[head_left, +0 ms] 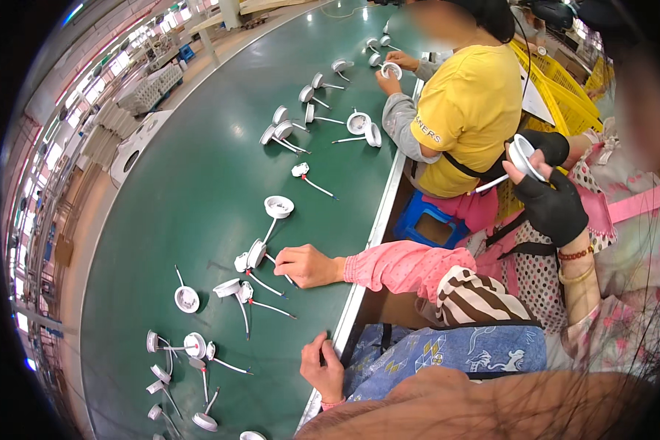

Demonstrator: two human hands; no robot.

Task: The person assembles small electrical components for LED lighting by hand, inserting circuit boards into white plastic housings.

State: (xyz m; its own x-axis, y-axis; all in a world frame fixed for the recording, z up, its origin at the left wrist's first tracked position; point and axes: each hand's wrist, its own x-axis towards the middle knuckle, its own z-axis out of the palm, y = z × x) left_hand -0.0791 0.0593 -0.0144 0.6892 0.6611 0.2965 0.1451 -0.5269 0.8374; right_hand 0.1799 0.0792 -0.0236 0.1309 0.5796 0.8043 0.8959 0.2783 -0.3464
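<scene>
My right hand (309,266), in a pink sleeve, reaches over the green table top with its fingers bent and pressed together. They are at the white wire of a round white cup-shaped part (256,254). Touching that part is a small white connector block (242,262) with a red-tipped lead. Nearer me, my left hand (323,370) rests by the metal table edge, thumb apart from loosely bent fingers, holding nothing. Another cup-shaped part (278,206) lies farther up, its wire pointing toward my right hand. Left of both hands sit a white part (227,287) and a connector block (245,292).
More wired white parts (195,343) lie scattered along the green table (191,191). A co-worker's black-gloved hand (554,205) holds a white ring-shaped part (521,155). Beyond, a person in a yellow shirt (473,110) handles another. A blue stool (430,221) and yellow crates (557,81) stand right of the table.
</scene>
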